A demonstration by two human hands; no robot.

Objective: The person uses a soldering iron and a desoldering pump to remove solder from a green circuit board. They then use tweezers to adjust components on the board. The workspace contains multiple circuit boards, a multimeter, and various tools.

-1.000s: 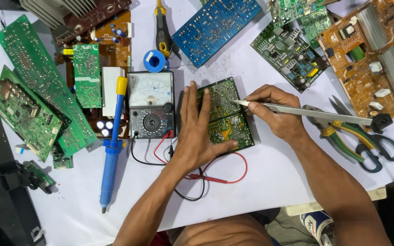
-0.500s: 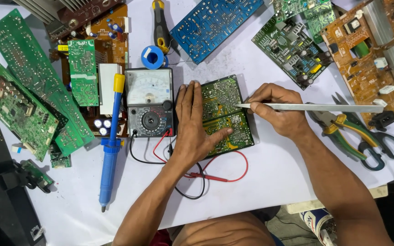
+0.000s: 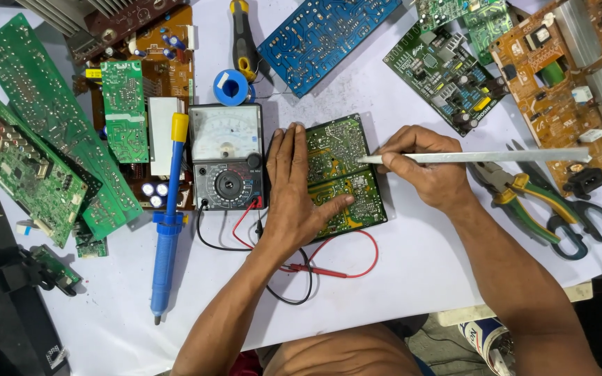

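The left hand lies flat and spread on the left part of a small green circuit board, fingers pointing away from the person and the thumb stretched across the board's lower middle, pressing it to the white table. The right hand is closed around a long flat silver metal strip; its tip touches the board's upper right area, and the rest of the strip runs out to the right past the knuckles.

Nearer the person than the left hand, red and black test leads loop over the table beneath the wrist. Just left of the left hand, touching its edge, sits an analog multimeter with a dial face and a round selector knob. Left of that lies a blue desoldering pump with a yellow top. Right of the right hand, green-and-yellow-handled pliers and scissors lie just beside the forearm.

Beyond the left hand, a blue spool of solder and a black-and-yellow screwdriver rest near a blue circuit board. Beyond the right hand lie a dark green populated board and a brown power board. Far to the left, several long green boards are stacked.
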